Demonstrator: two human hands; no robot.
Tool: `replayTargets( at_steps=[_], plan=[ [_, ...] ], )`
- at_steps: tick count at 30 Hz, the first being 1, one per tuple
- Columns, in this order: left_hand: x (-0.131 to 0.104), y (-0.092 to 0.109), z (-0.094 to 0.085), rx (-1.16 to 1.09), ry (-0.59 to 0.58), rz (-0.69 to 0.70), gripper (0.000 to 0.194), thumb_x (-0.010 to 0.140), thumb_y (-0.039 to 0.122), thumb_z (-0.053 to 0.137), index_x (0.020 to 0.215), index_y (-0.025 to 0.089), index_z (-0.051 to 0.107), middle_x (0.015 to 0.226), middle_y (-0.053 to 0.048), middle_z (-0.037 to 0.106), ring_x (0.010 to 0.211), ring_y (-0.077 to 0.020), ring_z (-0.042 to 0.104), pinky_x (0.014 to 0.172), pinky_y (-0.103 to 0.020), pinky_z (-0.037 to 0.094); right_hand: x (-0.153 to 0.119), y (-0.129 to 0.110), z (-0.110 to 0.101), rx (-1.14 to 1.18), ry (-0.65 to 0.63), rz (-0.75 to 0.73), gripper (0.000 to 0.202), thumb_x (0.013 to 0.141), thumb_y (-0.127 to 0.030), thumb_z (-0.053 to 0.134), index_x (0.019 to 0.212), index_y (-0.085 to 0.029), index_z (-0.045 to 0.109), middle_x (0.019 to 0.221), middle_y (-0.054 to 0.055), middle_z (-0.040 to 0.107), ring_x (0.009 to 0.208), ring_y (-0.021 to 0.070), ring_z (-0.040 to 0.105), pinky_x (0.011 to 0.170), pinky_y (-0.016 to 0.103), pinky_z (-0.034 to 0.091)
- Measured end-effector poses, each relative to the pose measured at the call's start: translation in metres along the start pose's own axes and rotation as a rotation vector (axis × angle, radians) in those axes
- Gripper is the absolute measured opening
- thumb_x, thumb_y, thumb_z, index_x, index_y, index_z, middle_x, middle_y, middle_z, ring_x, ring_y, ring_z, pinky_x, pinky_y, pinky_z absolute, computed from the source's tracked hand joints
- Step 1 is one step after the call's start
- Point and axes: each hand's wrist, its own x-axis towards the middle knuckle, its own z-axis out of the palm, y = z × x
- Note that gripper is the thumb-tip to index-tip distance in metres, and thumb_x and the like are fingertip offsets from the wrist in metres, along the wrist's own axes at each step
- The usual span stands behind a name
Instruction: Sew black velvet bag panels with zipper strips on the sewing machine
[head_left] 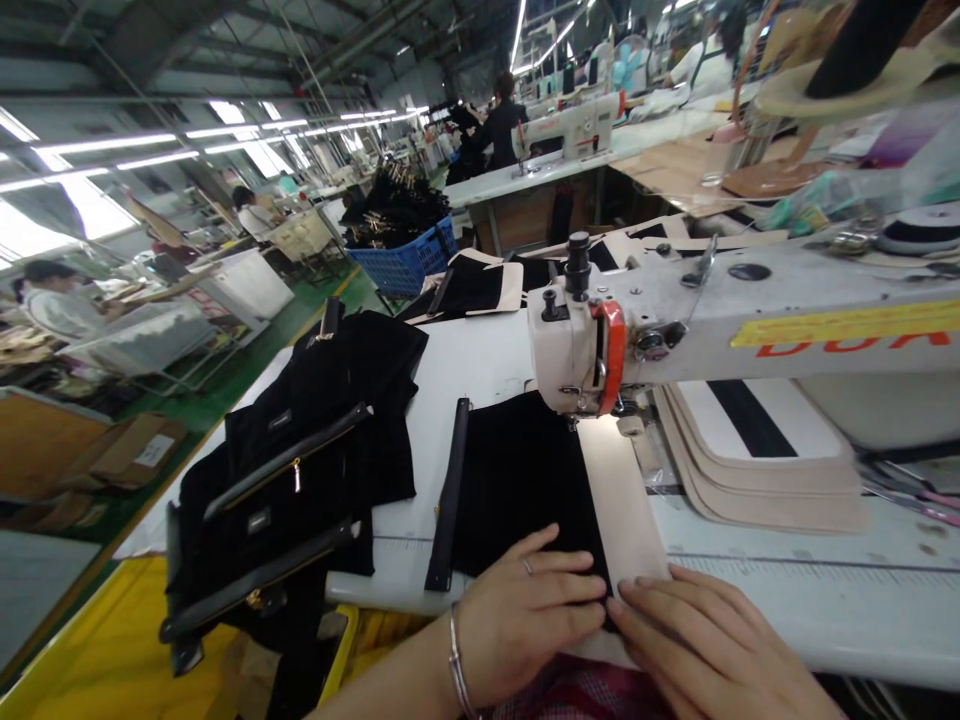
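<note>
Beneath the head of a sewing machine [574, 350] lies a black fabric panel [517, 480] joined along its right side by a beige strip [619, 480]. My left hand [532, 600] rests flat on the panel's lower part, fingers spread, with a ring and a bracelet showing. Over the lower end of the beige strip is my right hand [697, 630], its fingers stretched out and its fingertips close to those of my left hand. A dark zipper band [448, 500] runs down the panel's left edge. The needle area is partly hidden by the machine head.
Black zippered pieces [300, 460] are heaped on the table's left side, above a yellow container [112, 640]. Beige panels [765, 470] are stacked right of the needle. Beyond the table stands a blue crate [405, 262] of black pieces. Scissors [911, 490] lie far right. People work in the background.
</note>
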Motion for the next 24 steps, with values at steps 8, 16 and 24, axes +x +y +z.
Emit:
replayTargets(
  at_steps=[8, 16, 24],
  plan=[
    [0.009, -0.019, 0.001, -0.009, 0.001, 0.015, 0.021, 0.097, 0.019, 0.049, 0.113, 0.021, 0.062, 0.121, 0.001, 0.067, 0.130, -0.0128, 0.048, 0.120, -0.039, 0.022, -0.006, 0.006, 0.013, 0.039, -0.078, 0.093, 0.044, 0.087, -0.028, 0.053, 0.130, -0.021, 0.056, 0.118, 0.005, 0.064, 0.102, 0.0194, 0.058, 0.084, 0.034, 0.050],
    [0.018, -0.044, 0.005, 0.042, 0.010, 0.031, 0.021, 0.097, 0.020, 0.049, 0.112, 0.021, 0.063, 0.123, 0.002, 0.066, 0.129, -0.0133, 0.049, 0.119, -0.036, 0.025, -0.006, 0.015, 0.029, 0.115, -0.198, 0.228, 0.050, 0.089, -0.021, 0.051, 0.138, -0.029, 0.046, 0.126, 0.003, 0.058, 0.108, 0.0207, 0.052, 0.091, 0.038, 0.046],
    [0.031, -0.064, 0.001, 0.124, -0.027, 0.043, 0.023, 0.097, 0.019, 0.047, 0.112, 0.022, 0.064, 0.127, 0.001, 0.064, 0.129, -0.0144, 0.048, 0.117, -0.037, 0.029, 0.012, 0.029, 0.031, 0.177, -0.177, 0.292, 0.049, 0.087, -0.012, 0.052, 0.134, -0.026, 0.050, 0.124, 0.002, 0.059, 0.109, 0.0215, 0.051, 0.095, 0.042, 0.043]
  ],
)
